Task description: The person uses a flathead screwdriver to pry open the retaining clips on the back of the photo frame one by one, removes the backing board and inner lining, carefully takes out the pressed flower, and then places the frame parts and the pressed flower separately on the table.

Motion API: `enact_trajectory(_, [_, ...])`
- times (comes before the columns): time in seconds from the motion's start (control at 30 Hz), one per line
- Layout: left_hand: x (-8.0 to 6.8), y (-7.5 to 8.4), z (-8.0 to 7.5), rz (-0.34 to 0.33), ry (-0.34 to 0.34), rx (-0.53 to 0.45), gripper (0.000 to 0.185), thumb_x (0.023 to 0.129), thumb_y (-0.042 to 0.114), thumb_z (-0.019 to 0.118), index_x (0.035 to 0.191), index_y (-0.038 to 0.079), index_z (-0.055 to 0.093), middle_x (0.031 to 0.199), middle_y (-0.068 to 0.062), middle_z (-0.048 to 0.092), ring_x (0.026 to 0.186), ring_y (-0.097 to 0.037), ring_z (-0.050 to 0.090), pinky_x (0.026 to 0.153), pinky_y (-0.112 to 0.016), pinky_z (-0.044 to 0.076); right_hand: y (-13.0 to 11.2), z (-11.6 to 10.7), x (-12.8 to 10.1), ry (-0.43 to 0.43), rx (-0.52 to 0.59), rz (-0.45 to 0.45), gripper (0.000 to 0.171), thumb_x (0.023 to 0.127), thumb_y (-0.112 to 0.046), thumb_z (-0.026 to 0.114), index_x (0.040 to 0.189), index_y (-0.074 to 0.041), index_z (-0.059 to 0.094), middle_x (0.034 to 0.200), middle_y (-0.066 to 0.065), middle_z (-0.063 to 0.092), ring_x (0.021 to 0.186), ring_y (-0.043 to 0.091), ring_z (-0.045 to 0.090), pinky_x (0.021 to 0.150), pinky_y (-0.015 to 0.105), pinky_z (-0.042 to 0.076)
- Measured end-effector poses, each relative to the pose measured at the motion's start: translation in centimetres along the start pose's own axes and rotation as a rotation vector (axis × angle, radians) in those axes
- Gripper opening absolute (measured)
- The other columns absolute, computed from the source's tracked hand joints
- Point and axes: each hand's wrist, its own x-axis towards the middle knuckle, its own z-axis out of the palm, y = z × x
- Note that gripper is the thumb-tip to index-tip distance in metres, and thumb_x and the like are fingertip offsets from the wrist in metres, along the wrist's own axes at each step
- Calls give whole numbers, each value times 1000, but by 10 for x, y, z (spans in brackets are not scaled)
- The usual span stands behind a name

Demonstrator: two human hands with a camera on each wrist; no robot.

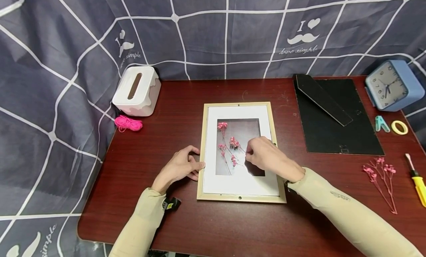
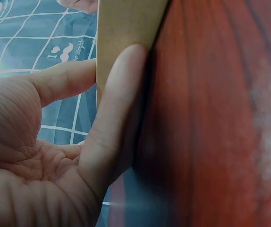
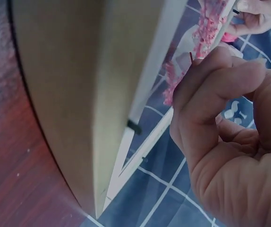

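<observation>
A light wood picture frame (image 1: 201, 138) with a white mat (image 1: 239, 185) lies flat on the table. Several pink dried flower sprigs (image 1: 222, 126) are in the mat's window. My left hand (image 1: 179, 164) rests at the frame's left edge, thumb and forefinger touching the rim; in the left wrist view the thumb (image 2: 121, 90) lies straight along the wooden side. Over the window's right part, my right hand (image 1: 266, 157) pinches the thin stem of a pink flower sprig (image 1: 234, 143). In the right wrist view a bit of reddish stem (image 3: 190, 57) shows above the curled fingers.
A black backing board (image 1: 319, 135) with a stand, a blue clock (image 1: 387, 85), a clip (image 1: 381, 124), a tape roll (image 1: 399, 127), more pink sprigs (image 1: 382, 175) and a yellow screwdriver (image 1: 419, 186) lie right. A tissue box (image 1: 138, 88) and pink cord (image 1: 128, 123) are left.
</observation>
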Motion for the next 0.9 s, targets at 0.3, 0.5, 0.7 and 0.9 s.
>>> enact_trajectory(0.3, [-1, 2, 0, 2, -3, 0, 55, 100, 10, 77, 146, -2, 50, 84, -11, 66, 69, -20, 76, 69, -42, 73, 6, -11, -18, 59, 76, 14, 8, 94, -7, 70, 91, -3, 76, 83, 5, 72, 66, 13, 55, 60, 25, 46])
enact_trajectory(0.5, [-1, 2, -1, 2, 2, -21, 54, 99, 8, 77, 145, -2, 51, 83, -10, 66, 68, -21, 75, 69, -42, 73, 14, -15, -37, 119, 113, 40, 7, 94, -10, 70, 88, -8, 74, 73, -1, 68, 63, 12, 49, 57, 25, 40])
enact_trajectory(0.7, [-2, 4, 0, -1, 4, -21, 53, 99, 6, 77, 144, -2, 51, 82, -9, 66, 66, -21, 75, 68, -42, 73, 34, -19, -64, 223, 75, 57, 7, 92, -9, 72, 85, -11, 71, 69, -4, 61, 65, 11, 50, 57, 22, 38])
enact_trajectory(0.9, [-3, 5, 0, -8, 10, -4, 53, 99, 7, 77, 144, -1, 51, 82, -10, 66, 66, -21, 75, 68, -42, 73, 60, -24, -94, 297, 47, 113, 9, 92, -11, 76, 85, -10, 72, 69, -3, 61, 65, 12, 50, 56, 22, 37])
